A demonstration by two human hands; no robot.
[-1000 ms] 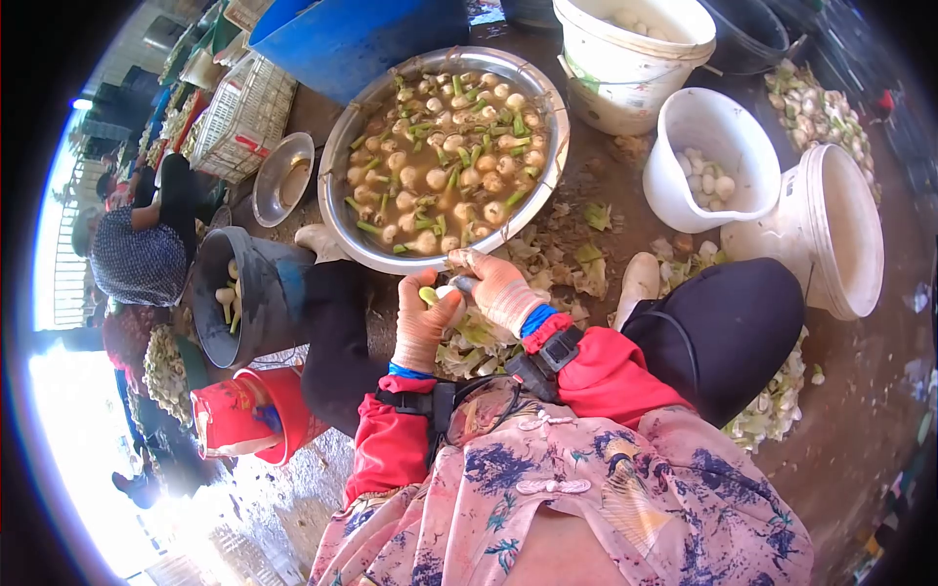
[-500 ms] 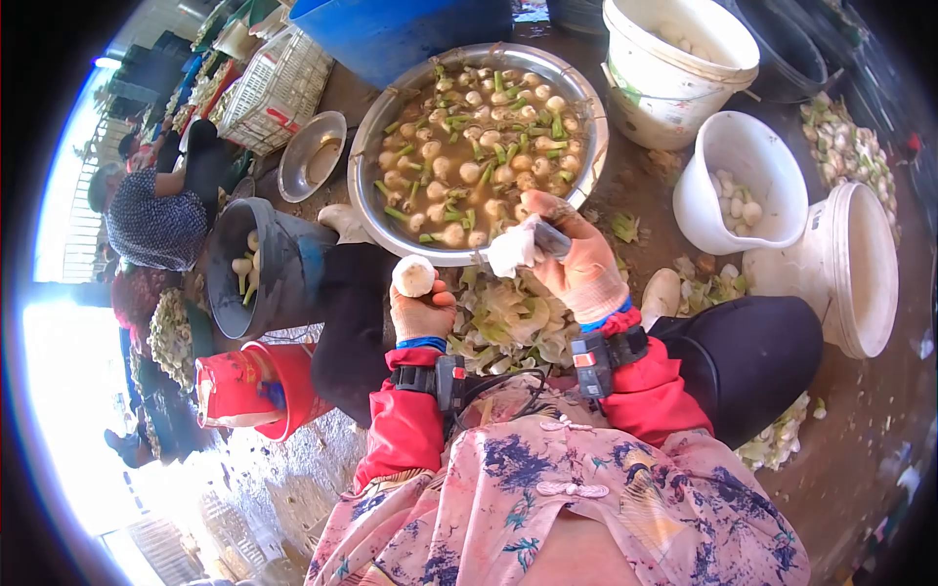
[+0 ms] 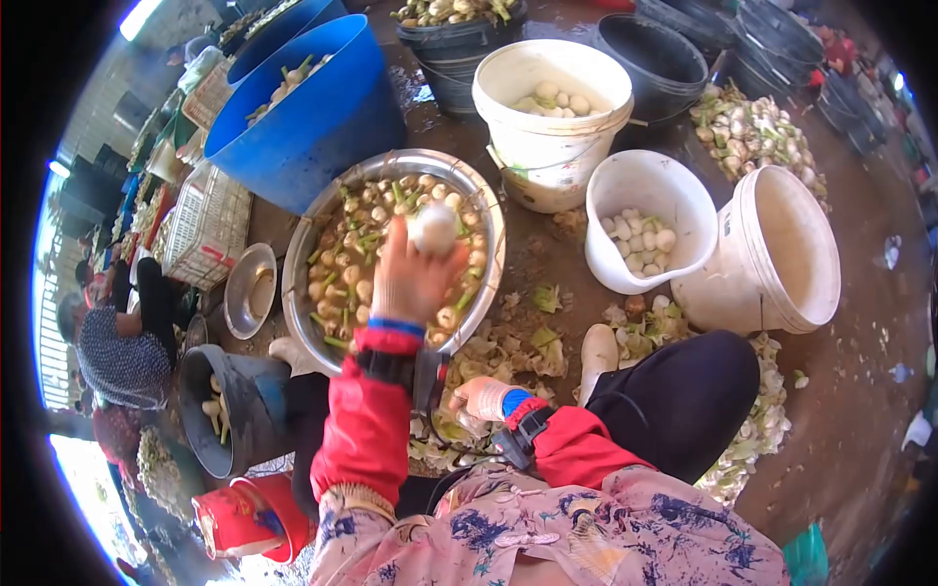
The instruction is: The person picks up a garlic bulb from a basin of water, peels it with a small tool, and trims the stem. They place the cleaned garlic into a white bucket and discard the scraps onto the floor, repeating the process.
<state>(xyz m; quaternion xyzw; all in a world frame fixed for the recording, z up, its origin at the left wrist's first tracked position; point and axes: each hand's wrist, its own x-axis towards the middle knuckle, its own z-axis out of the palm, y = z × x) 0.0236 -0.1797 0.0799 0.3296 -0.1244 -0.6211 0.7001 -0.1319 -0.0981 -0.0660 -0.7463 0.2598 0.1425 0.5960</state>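
Note:
My left hand (image 3: 418,278) reaches over the steel basin (image 3: 495,269), blurred by motion, with a peeled white bulb (image 3: 433,229) between its thumb and fingers. Murky water in the basin holds several bulbs with green stem ends (image 3: 363,290). My right hand (image 3: 481,400) is low, above the leafy peelings (image 3: 503,356) between my legs. Its fingers are curled, and whatever they hold is hidden. Peeled bulbs (image 3: 640,242) lie in the white bucket (image 3: 601,181), and others (image 3: 555,100) in the taller white bucket (image 3: 547,146) behind it.
A blue tub (image 3: 327,127) stands behind the basin. An off-white bucket (image 3: 733,259) leans on its side at the right. Left are a small metal bowl (image 3: 239,293), a dark bucket (image 3: 254,400), a red bucket (image 3: 293,518) and a seated person (image 3: 122,356). Bulbs are heaped (image 3: 757,142) back right.
The view has turned rightward. My left hand has moved forward over the basin with the bulb. My right hand has dropped towards my lap, and its knife and white scraps are out of sight.

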